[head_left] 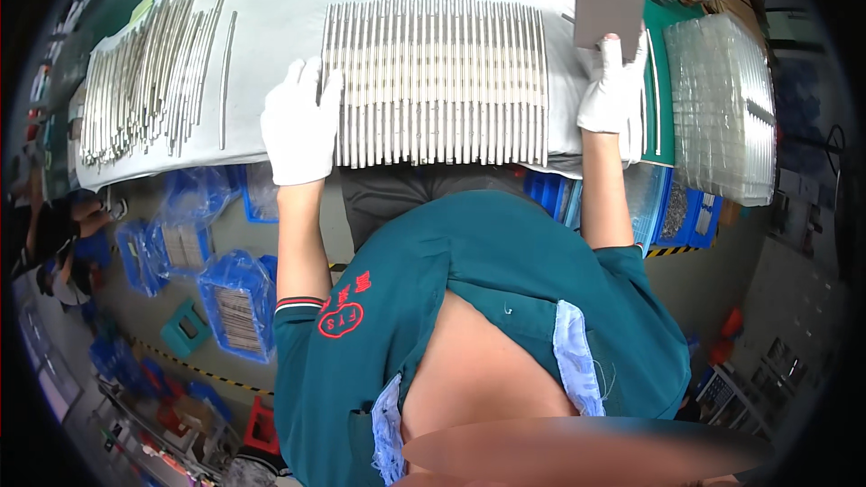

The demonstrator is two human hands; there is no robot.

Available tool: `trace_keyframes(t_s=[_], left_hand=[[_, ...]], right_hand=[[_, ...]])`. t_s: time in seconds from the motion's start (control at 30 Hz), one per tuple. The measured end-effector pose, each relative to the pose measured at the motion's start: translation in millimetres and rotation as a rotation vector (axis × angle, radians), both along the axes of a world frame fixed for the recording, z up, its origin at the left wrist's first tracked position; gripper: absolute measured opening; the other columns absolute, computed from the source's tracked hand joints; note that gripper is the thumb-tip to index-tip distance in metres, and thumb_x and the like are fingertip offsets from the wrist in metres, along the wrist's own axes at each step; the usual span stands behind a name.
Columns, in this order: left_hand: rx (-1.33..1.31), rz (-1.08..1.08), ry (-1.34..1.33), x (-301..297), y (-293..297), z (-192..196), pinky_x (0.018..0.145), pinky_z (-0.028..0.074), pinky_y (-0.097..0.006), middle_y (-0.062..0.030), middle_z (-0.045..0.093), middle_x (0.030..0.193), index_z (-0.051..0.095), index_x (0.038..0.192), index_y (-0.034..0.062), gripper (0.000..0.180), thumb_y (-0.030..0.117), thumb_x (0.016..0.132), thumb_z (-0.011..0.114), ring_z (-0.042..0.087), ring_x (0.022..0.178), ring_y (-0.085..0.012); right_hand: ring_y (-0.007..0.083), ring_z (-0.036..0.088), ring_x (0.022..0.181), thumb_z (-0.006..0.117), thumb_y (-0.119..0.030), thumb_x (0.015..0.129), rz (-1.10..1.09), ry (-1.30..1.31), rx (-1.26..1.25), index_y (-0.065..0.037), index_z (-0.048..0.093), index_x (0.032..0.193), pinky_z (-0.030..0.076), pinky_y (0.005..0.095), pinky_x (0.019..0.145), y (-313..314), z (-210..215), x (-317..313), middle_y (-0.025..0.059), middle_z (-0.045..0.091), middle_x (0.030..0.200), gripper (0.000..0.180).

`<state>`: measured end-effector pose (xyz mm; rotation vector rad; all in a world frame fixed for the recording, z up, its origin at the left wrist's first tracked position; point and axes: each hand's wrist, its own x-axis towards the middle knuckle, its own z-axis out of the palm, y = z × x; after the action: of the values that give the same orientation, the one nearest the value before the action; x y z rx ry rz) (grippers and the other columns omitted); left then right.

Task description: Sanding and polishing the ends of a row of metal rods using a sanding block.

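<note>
A row of slim metal rods (433, 81) lies side by side on the white-covered table (253, 108) in front of me. My left hand (302, 126), in a white glove, lies open at the row's left edge, its fingers stretched out against the outermost rods. To the right of the row, my gloved right hand (612, 86) grips a flat grey-brown rectangular sheet (610, 4) by its near edge, thumb on top. The fingers beneath the sheet are mostly hidden.
A loose pile of rods (149, 77) lies at the table's left, with a single rod (227, 81) beside it. Clear plastic trays (722, 108) are stacked at the right. Blue bins (236, 307) stand on the floor at left, and others (681, 216) below the table's right end.
</note>
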<state>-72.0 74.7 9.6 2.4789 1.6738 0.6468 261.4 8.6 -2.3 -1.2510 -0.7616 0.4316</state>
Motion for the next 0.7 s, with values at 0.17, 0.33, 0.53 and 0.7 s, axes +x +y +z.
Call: trace_keyframes(t_s=[0.17, 0.33, 0.53, 0.7], left_hand=[[-0.111, -0.018, -0.057, 6.4, -8.0, -0.5, 0.070, 0.050, -0.042, -0.0179, 0.063, 0.108, 0.066, 0.105, 0.0051, 0.030, 0.030, 0.088, 0.063, 0.063, 0.087, -0.0358], [0.169, -0.285, -0.064, 7.3, -21.1, -10.4, 0.076, 0.047, -0.045, -0.0167, 0.060, 0.099, 0.064, 0.102, 0.0040, 0.035, 0.034, 0.085, 0.064, 0.059, 0.086, -0.0341], [-0.077, -0.567, 0.053, 21.2, -56.6, -3.9, 0.103, 0.035, -0.046, -0.0105, 0.059, 0.124, 0.061, 0.120, 0.0075, 0.055, 0.042, 0.077, 0.067, 0.051, 0.116, -0.0305], [-0.071, -0.518, 0.125, 22.9, -57.9, -11.9, 0.103, 0.036, -0.045, -0.0064, 0.059, 0.125, 0.061, 0.122, 0.0137, 0.056, 0.029, 0.070, 0.073, 0.051, 0.117, -0.0279]], right_hand=[[0.0200, 0.048, 0.123, 0.066, -0.022, 0.091, -0.150, -0.190, -0.096, 0.000, 0.039, 0.142, 0.040, 0.0324, 0.104, 7.1, 0.0, -4.3, 0.0123, 0.048, 0.137, 0.061], [0.0208, 0.049, 0.122, 0.072, -0.015, 0.084, -0.106, -0.312, -0.141, 0.001, 0.045, 0.138, 0.036, 0.0318, 0.105, 6.8, -13.1, -1.4, 0.0125, 0.051, 0.134, 0.063], [0.0214, 0.049, 0.121, 0.072, -0.015, 0.083, -0.072, -0.323, -0.157, 0.001, 0.046, 0.137, 0.036, 0.0321, 0.105, 10.0, -12.1, -3.3, 0.0130, 0.052, 0.132, 0.062], [0.0212, 0.051, 0.119, 0.072, -0.016, 0.083, 0.006, -0.311, -0.203, 0.000, 0.045, 0.138, 0.039, 0.0325, 0.103, 7.2, -1.0, -11.4, 0.0123, 0.054, 0.130, 0.064]])
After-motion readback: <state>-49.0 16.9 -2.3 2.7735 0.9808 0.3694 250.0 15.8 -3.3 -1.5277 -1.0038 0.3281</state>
